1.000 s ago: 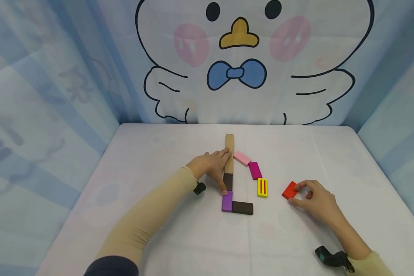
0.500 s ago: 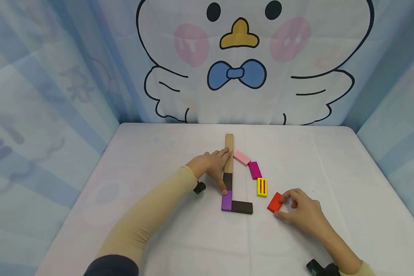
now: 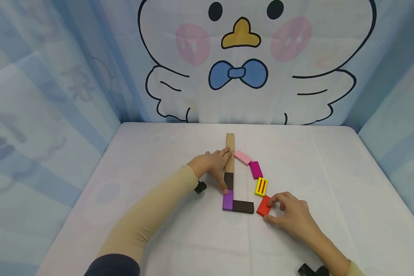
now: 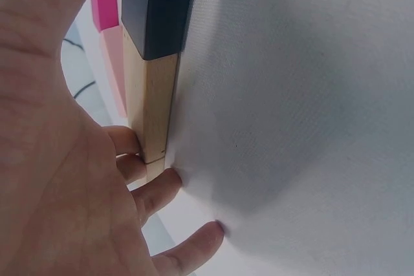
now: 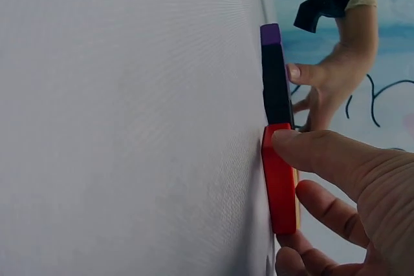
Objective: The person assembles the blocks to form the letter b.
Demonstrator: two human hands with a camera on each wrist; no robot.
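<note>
My right hand (image 3: 291, 212) pinches a red block (image 3: 263, 206) between thumb and fingers, flat on the table. Its far end meets a yellow block with red stripes (image 3: 261, 187), and a small gap separates it from a dark brown block (image 3: 243, 207). My left hand (image 3: 212, 165) rests along the left of a straight row, its fingers relaxed, touching the wooden blocks (image 4: 154, 105) and, with the thumb, the area where a dark block (image 3: 229, 181) meets a purple block (image 3: 228, 200). Pink (image 3: 243, 157) and magenta (image 3: 256, 170) blocks curve from the row toward the yellow one.
A white cloth-covered table (image 3: 172, 241) carries all the blocks. Behind it hangs a curtain (image 3: 238, 103) printed with a cartoon bird. A black wrist camera (image 3: 201, 187) sits at the left wrist, and another dark device (image 3: 312, 270) at the right.
My right hand has slid the red block left and toward me, up against the yellow block, which now tilts slightly. The left hand has stayed in place.
</note>
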